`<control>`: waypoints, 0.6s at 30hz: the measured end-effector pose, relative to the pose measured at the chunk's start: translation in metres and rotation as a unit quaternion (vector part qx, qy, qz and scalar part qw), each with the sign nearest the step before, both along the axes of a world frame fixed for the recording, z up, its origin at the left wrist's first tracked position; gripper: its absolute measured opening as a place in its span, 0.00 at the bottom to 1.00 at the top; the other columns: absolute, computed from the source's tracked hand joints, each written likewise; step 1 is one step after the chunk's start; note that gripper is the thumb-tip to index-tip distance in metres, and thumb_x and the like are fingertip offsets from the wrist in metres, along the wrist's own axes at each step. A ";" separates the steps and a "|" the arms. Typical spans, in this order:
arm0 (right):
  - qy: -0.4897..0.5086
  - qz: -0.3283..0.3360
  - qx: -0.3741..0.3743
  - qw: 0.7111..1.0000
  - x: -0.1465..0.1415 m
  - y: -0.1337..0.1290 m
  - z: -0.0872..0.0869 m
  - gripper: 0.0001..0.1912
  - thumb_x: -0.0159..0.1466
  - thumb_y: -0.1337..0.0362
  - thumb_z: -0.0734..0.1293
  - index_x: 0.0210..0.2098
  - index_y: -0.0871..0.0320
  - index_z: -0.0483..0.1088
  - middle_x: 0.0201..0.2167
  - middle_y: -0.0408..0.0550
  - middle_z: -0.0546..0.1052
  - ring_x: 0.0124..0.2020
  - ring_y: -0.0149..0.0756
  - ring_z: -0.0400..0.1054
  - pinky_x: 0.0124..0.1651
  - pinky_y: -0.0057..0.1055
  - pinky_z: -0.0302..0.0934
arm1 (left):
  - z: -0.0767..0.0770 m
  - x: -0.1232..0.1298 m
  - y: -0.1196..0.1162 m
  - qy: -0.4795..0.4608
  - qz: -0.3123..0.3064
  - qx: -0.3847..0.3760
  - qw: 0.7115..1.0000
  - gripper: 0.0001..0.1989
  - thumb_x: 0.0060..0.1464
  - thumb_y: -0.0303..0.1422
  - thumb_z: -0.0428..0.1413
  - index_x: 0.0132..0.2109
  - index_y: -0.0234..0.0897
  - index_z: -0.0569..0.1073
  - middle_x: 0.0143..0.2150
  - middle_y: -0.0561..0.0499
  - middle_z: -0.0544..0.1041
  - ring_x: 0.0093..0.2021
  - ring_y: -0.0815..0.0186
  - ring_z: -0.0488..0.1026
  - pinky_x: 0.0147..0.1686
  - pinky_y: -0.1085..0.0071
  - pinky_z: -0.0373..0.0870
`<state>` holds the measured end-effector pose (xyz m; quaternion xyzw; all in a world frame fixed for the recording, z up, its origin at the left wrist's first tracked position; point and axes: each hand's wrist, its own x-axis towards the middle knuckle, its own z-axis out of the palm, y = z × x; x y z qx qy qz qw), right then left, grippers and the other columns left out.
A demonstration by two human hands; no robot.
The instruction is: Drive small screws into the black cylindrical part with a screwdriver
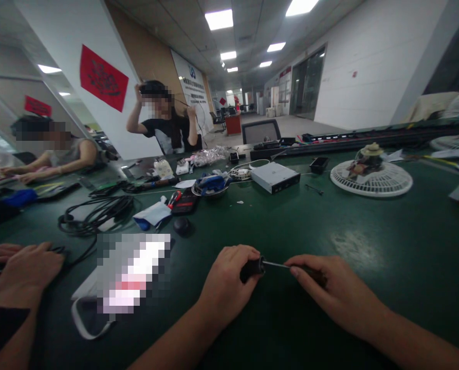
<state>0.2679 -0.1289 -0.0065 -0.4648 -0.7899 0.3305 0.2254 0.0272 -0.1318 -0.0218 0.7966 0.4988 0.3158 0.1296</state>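
Just above the green tabletop, my left hand (227,280) is wrapped round a small black cylindrical part (254,267), most of it hidden by my fingers. My right hand (339,288) grips a screwdriver (277,264) by its dark handle. The thin metal shaft points left and its end meets the face of the black part; whether it sits in a screw or hole is too small to tell. Between my two hands only this shaft shows.
A blurred-out phone-like screen (132,277) lies left of my hands, by a co-worker's hands (29,267). Beyond are a black mouse (182,226), coiled cables (102,208), a metal disc drive (276,177) and a white fan grille (371,180). Two people sit across the table.
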 end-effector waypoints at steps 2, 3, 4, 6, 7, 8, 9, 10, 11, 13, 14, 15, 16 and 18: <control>-0.006 -0.023 0.005 1.000 0.000 0.001 -0.002 0.16 0.70 0.55 0.60 0.47 0.52 0.76 0.32 0.43 0.81 0.28 0.32 0.72 0.30 0.29 0.61 | 0.000 0.000 0.000 0.000 0.008 0.003 1.000 0.14 0.52 0.24 0.62 0.45 0.41 0.73 0.47 0.52 0.78 0.48 0.61 0.73 0.49 0.60 0.69; -0.013 -0.027 0.008 1.000 -0.001 0.002 -0.002 0.16 0.70 0.55 0.60 0.46 0.52 0.77 0.33 0.43 0.81 0.29 0.32 0.73 0.31 0.29 0.61 | 0.000 0.000 0.000 -0.001 0.015 0.005 1.000 0.14 0.52 0.24 0.62 0.45 0.41 0.74 0.47 0.52 0.78 0.48 0.61 0.73 0.49 0.60 0.69; -0.022 -0.025 0.010 0.999 -0.001 0.002 -0.002 0.15 0.70 0.55 0.60 0.44 0.52 0.77 0.32 0.42 0.81 0.28 0.32 0.72 0.31 0.29 0.61 | 0.000 -0.001 0.000 -0.001 0.021 0.006 1.000 0.14 0.52 0.24 0.61 0.45 0.42 0.74 0.47 0.52 0.78 0.48 0.61 0.73 0.50 0.59 0.69; -0.038 -0.005 0.013 0.999 -0.001 0.001 -0.001 0.16 0.70 0.56 0.60 0.41 0.52 0.78 0.29 0.42 0.80 0.26 0.32 0.71 0.29 0.29 0.58 | -0.001 -0.001 0.001 0.001 0.029 0.005 1.000 0.13 0.52 0.24 0.61 0.44 0.42 0.74 0.47 0.53 0.78 0.49 0.61 0.72 0.50 0.59 0.68; -0.041 0.010 0.013 0.999 -0.001 0.001 0.000 0.16 0.70 0.56 0.59 0.39 0.52 0.78 0.27 0.41 0.78 0.24 0.31 0.69 0.27 0.29 0.57 | -0.001 -0.001 0.000 0.004 0.029 0.002 1.000 0.13 0.52 0.23 0.61 0.44 0.42 0.74 0.47 0.53 0.78 0.49 0.61 0.72 0.50 0.59 0.68; -0.041 0.026 0.012 0.999 -0.001 0.000 0.001 0.16 0.70 0.56 0.59 0.39 0.53 0.78 0.25 0.41 0.77 0.23 0.31 0.68 0.26 0.29 0.56 | -0.001 -0.001 0.000 0.007 0.025 -0.003 1.000 0.14 0.52 0.23 0.60 0.44 0.42 0.74 0.47 0.53 0.78 0.49 0.61 0.72 0.50 0.59 0.68; -0.035 0.039 0.010 0.999 -0.001 -0.001 0.002 0.16 0.70 0.57 0.59 0.39 0.53 0.77 0.24 0.41 0.77 0.23 0.31 0.67 0.26 0.29 0.56 | -0.002 -0.002 0.000 0.011 0.018 -0.009 1.000 0.14 0.52 0.23 0.60 0.45 0.42 0.74 0.47 0.53 0.78 0.49 0.61 0.72 0.50 0.59 0.68; -0.027 0.046 0.006 0.999 0.000 -0.001 0.002 0.15 0.70 0.57 0.59 0.40 0.53 0.77 0.24 0.41 0.76 0.23 0.30 0.67 0.26 0.29 0.56 | -0.002 -0.002 0.000 0.013 0.010 -0.015 1.000 0.15 0.51 0.23 0.60 0.46 0.43 0.74 0.47 0.53 0.78 0.49 0.61 0.72 0.50 0.60 0.69; -0.018 0.044 0.003 0.999 0.000 -0.001 0.002 0.15 0.70 0.57 0.59 0.42 0.53 0.77 0.25 0.41 0.76 0.23 0.31 0.67 0.26 0.29 0.56 | -0.002 -0.002 0.000 0.015 0.000 -0.019 1.000 0.15 0.52 0.23 0.60 0.46 0.43 0.73 0.48 0.53 0.78 0.49 0.61 0.72 0.50 0.60 0.69; -0.004 0.018 0.002 1.000 0.000 0.001 0.000 0.16 0.71 0.56 0.59 0.46 0.53 0.77 0.27 0.41 0.78 0.25 0.31 0.69 0.27 0.28 0.57 | -0.002 -0.002 0.000 0.015 -0.012 -0.021 1.000 0.15 0.52 0.23 0.61 0.46 0.43 0.73 0.47 0.54 0.78 0.49 0.62 0.72 0.50 0.61 0.69; -0.002 -0.001 0.005 1.000 0.000 0.002 -0.001 0.16 0.70 0.56 0.59 0.47 0.53 0.77 0.29 0.42 0.79 0.26 0.31 0.70 0.27 0.28 0.58 | -0.003 -0.002 0.000 0.014 -0.015 -0.020 1.000 0.15 0.53 0.24 0.61 0.47 0.43 0.73 0.47 0.54 0.78 0.49 0.62 0.72 0.50 0.61 0.69; -0.004 -0.019 0.010 1.000 0.000 0.003 -0.002 0.16 0.70 0.56 0.60 0.48 0.52 0.76 0.30 0.43 0.80 0.27 0.32 0.71 0.28 0.28 0.59 | -0.003 -0.002 0.000 0.013 -0.014 -0.017 1.000 0.15 0.53 0.24 0.61 0.47 0.43 0.73 0.47 0.54 0.78 0.49 0.62 0.72 0.50 0.61 0.69; -0.008 -0.032 0.015 0.999 0.000 0.003 -0.003 0.16 0.70 0.56 0.60 0.48 0.52 0.77 0.32 0.43 0.80 0.28 0.32 0.72 0.29 0.28 0.60 | -0.003 -0.002 0.000 0.012 -0.010 -0.014 1.000 0.15 0.53 0.24 0.61 0.47 0.43 0.73 0.47 0.54 0.78 0.49 0.62 0.72 0.50 0.60 0.69; -0.023 -0.035 0.025 0.999 -0.001 0.003 -0.004 0.16 0.70 0.56 0.60 0.46 0.52 0.77 0.33 0.43 0.81 0.29 0.33 0.72 0.30 0.29 0.60 | -0.003 -0.001 0.001 0.009 0.002 -0.004 1.000 0.15 0.52 0.24 0.61 0.46 0.43 0.73 0.47 0.54 0.78 0.49 0.62 0.72 0.51 0.60 0.68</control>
